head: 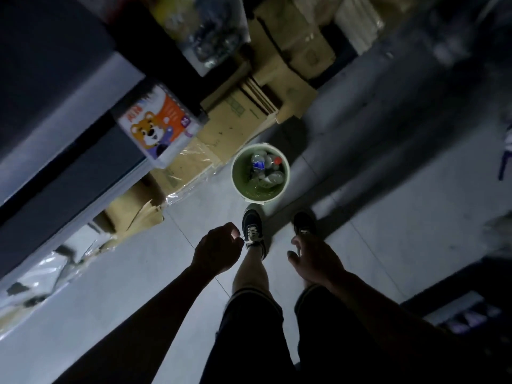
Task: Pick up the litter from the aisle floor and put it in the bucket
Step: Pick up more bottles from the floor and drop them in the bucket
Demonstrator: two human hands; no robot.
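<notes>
A pale green bucket [238, 178] stands on the aisle floor just ahead of my feet. Inside it lie several crushed clear plastic bottles [266, 169], one with a red cap. My left hand [217, 249] hangs low, left of my left shoe, its fingers loosely curled with nothing visible in them. On the other side, my right hand [313, 259] hovers over my right leg with relaxed fingers, also holding nothing. Both hands are short of the bucket, nearer to me.
Flattened and stacked cardboard boxes [235, 117] line the left side of the aisle, some under clear plastic wrap. A pack with a cartoon tiger [158, 126] leans out from the dark shelving at left. Dark shelving also sits at lower right. The tiled floor [388, 239] runs between.
</notes>
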